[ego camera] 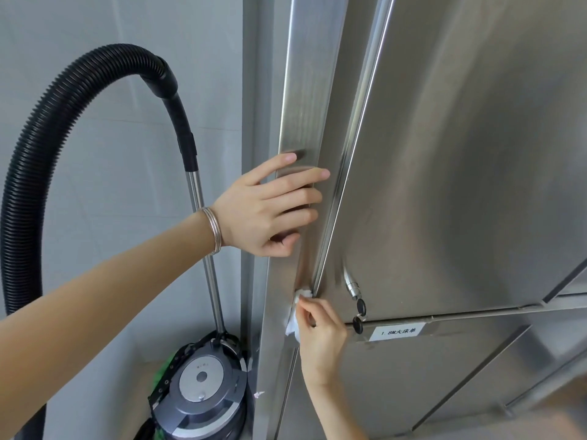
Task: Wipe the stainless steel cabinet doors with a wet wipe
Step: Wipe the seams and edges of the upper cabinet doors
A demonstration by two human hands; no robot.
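The stainless steel cabinet door [444,154] fills the right half of the head view, with a narrow steel side panel [305,106] at its left edge. My left hand [266,208] rests flat on that panel, fingers straight and spread. Lower down, my right hand [317,331] pinches a crumpled white wet wipe [297,308] and presses it into the seam at the door's lower left corner. A lock with two dark keys [359,312] hangs just right of the wipe.
A grey canister vacuum [203,395] stands on the floor left of the cabinet, its metal tube [206,236] and black ribbed hose [47,147] arching against the tiled wall. A white label [397,332] sits on the rail below the door. Lower cabinet doors lie beneath.
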